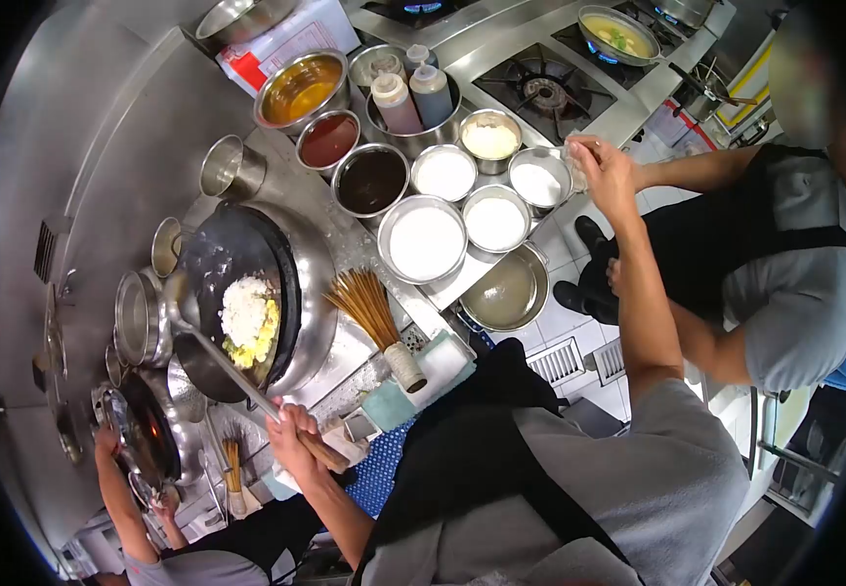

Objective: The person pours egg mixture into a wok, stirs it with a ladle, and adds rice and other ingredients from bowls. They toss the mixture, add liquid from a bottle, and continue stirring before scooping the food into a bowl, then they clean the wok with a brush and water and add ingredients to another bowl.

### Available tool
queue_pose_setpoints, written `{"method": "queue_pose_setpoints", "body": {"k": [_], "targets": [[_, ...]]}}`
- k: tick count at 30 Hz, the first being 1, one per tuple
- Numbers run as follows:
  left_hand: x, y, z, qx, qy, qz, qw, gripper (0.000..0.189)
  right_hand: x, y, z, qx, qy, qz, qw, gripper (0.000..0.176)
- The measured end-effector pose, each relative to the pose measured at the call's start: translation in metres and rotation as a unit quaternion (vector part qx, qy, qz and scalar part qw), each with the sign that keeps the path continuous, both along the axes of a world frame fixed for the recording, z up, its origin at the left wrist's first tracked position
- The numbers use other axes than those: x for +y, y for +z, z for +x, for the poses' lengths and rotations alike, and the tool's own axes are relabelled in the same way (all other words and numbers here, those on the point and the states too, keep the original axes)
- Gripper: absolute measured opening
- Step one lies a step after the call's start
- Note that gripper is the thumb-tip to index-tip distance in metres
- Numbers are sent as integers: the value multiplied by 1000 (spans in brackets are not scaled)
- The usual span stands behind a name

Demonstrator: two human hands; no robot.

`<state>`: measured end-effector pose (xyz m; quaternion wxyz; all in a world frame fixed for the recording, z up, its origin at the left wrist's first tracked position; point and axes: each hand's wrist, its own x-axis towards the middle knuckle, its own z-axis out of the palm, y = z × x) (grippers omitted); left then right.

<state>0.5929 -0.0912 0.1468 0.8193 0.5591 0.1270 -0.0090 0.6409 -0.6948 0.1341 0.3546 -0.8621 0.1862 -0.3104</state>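
My left hand (294,441) is wrapped round the wooden-ended handle of a long ladle (232,366). The ladle's head is at the near-left rim of a black wok (210,239). In the wok lie white rice (246,311) and yellow scrambled egg (253,344), side by side and touching. My right hand (604,174) is raised at the right end of the seasoning tins, with its fingers drawn together. What they hold, if anything, cannot be made out. Just beside it is a metal tin of white powder (536,184).
Around the tins stand a dark sauce (371,181), a red sauce (328,140), an oil bowl (301,90) and squeeze bottles (396,103). A bamboo brush (369,313) lies by the wok. One co-worker (784,234) stands at right, another (218,557) at lower left. A burner (545,93) is behind.
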Motion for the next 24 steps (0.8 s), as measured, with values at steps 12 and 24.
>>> {"method": "queue_pose_setpoints", "body": {"k": [12,24], "targets": [[-13,-23,-3,25,90,194,977,16,19,-78,114,-67,-59,96,991,19],[6,-30,-28,54,92,204,973,16,9,-110,123,-61,-100,218,969,22]]}}
